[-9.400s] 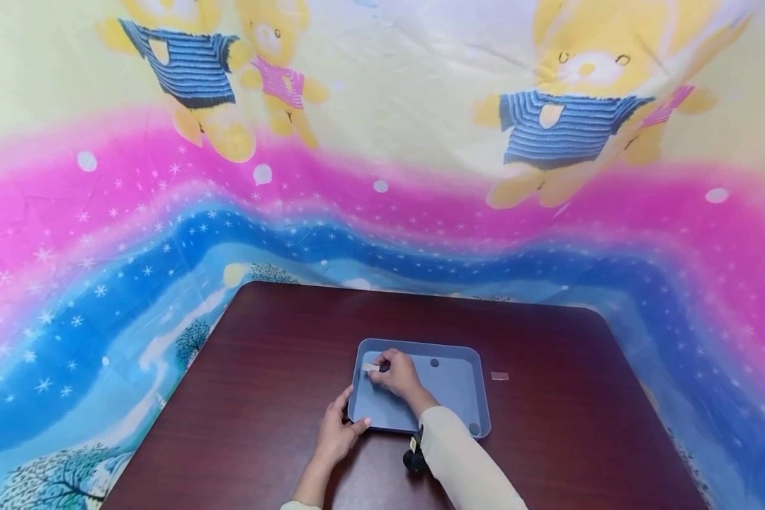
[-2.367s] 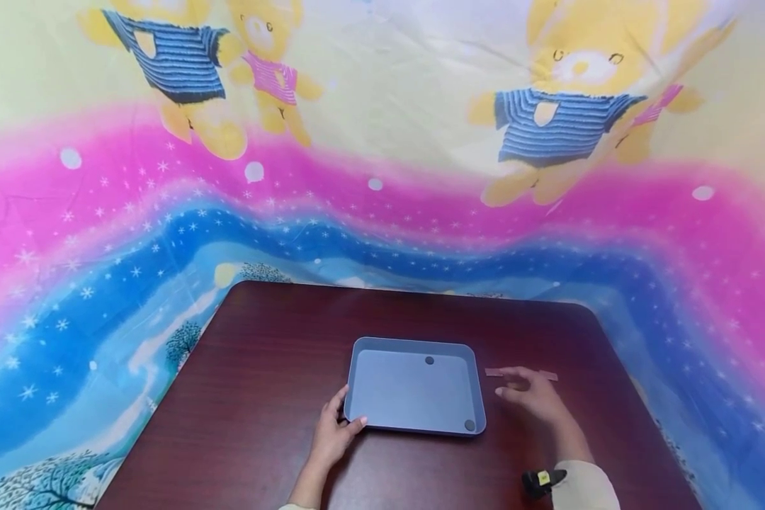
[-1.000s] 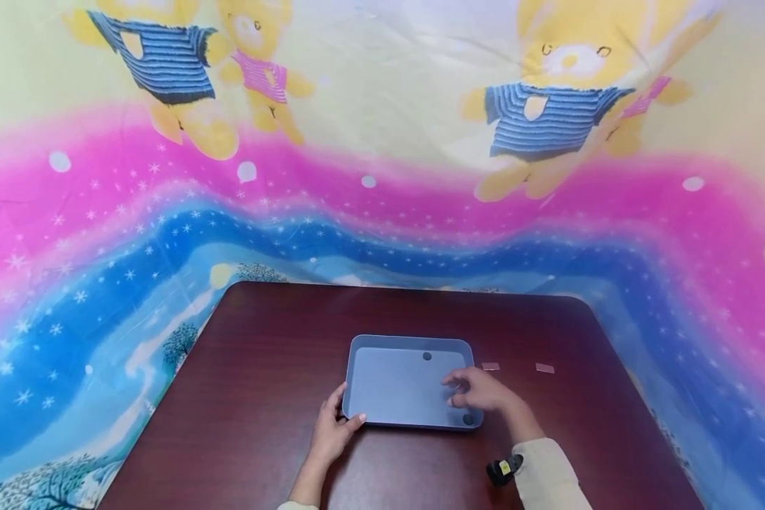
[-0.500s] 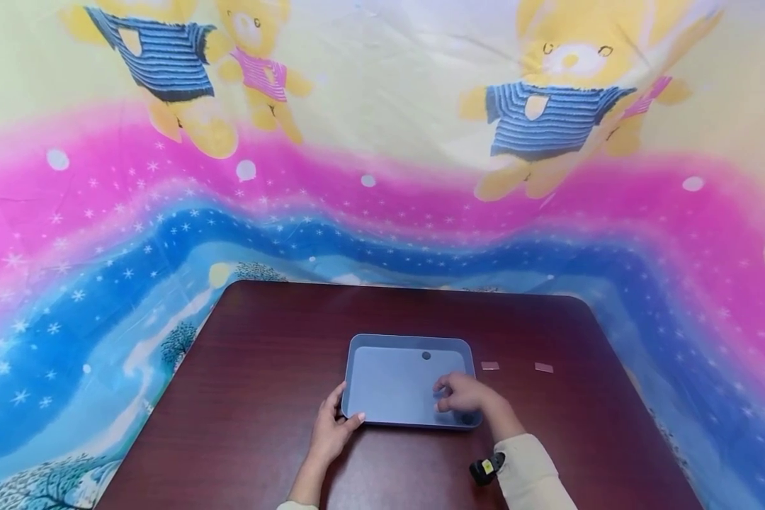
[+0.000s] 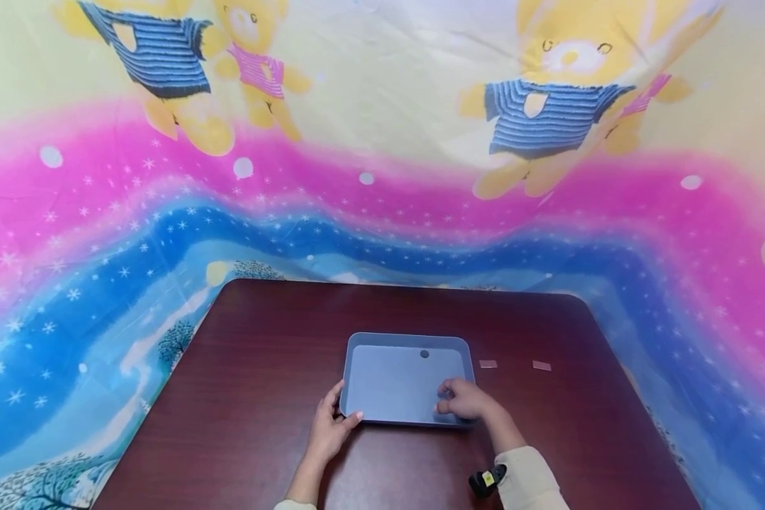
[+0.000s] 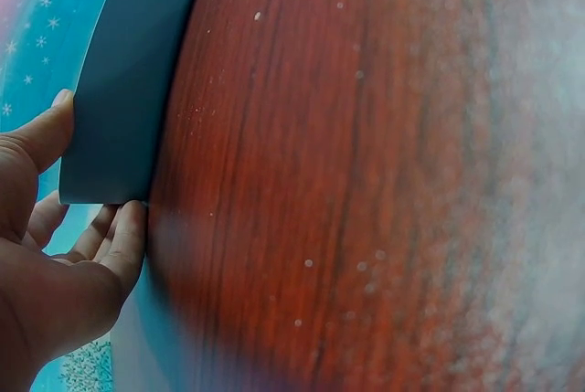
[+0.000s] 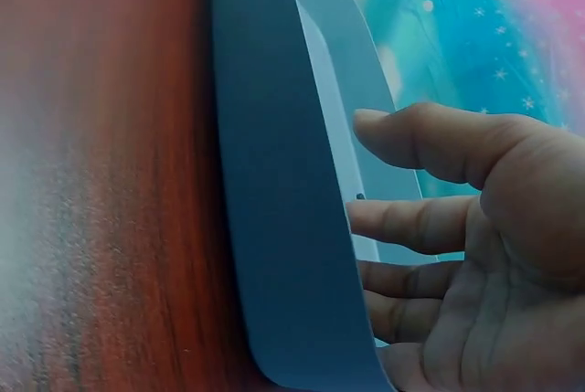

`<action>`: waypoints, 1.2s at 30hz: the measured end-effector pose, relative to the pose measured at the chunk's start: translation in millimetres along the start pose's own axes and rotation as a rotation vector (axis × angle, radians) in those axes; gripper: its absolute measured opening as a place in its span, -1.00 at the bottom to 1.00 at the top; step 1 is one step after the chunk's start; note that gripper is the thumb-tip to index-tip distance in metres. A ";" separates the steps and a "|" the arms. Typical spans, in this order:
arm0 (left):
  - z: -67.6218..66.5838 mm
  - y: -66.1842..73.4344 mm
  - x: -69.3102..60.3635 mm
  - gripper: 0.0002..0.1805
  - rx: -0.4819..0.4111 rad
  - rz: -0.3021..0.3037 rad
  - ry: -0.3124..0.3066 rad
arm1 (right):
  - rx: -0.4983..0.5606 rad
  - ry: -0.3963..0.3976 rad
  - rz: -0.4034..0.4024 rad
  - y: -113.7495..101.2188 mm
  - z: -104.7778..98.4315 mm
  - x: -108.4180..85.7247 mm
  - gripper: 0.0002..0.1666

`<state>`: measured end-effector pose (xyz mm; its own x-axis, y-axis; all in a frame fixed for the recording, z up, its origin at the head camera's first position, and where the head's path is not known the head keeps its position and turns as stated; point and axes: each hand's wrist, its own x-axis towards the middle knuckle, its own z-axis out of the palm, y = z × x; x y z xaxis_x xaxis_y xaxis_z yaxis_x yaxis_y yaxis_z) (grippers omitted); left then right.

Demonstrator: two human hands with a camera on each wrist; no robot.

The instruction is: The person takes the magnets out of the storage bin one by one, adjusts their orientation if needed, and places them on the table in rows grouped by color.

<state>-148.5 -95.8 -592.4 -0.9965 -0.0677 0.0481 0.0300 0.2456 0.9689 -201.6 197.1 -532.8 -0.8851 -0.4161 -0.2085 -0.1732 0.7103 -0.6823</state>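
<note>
A shallow blue-grey tray (image 5: 389, 382) lies on the table. My left hand (image 5: 326, 432) grips its near-left corner, thumb at the near wall and fingers at the side; in the left wrist view that hand (image 6: 64, 255) shows at the tray's end (image 6: 128, 90). Over the tray's right part is my right hand (image 5: 468, 399), its fingers bent. In the right wrist view the hand (image 7: 466, 227) has thumb and index finger apart with nothing seen between them, beyond the tray wall (image 7: 283, 191). One dark disc (image 5: 424, 354) lies at the tray's far side.
Two small flat pinkish pieces, one nearer (image 5: 488, 364) and one farther right (image 5: 542, 366), lie on the brown table (image 5: 280, 340) right of the tray. A patterned cloth (image 5: 370, 212) hangs behind the table. A black device (image 5: 486, 482) sits at my right wrist.
Since the earlier frames my right hand has moved left from beside the pinkish pieces to over the tray. It covers the near-right disc seen before. A second pinkish piece now lies on the table.
</note>
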 end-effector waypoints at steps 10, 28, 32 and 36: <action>0.4 -0.8 0.8 -0.21 -0.005 0.006 0.006 | 0.094 0.073 -0.033 1.5 14.7 11.6 -0.56; 2.8 2.5 0.2 -0.21 0.038 -0.012 -0.006 | 0.067 -0.088 -0.247 26.1 -3.8 34.2 -0.60; 1.2 2.8 -1.2 -0.21 0.027 -0.013 -0.013 | -0.043 -0.091 -0.290 22.1 -1.8 33.5 -0.65; -0.4 2.9 -1.1 -0.21 0.007 -0.029 -0.014 | -0.199 -0.084 -0.296 14.7 2.8 36.1 -0.65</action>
<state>-147.4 -95.4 -589.6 -0.9980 -0.0613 0.0167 0.0008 0.2504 0.9681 -234.8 190.9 -552.3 -0.7468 -0.6596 -0.0845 -0.5050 0.6451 -0.5734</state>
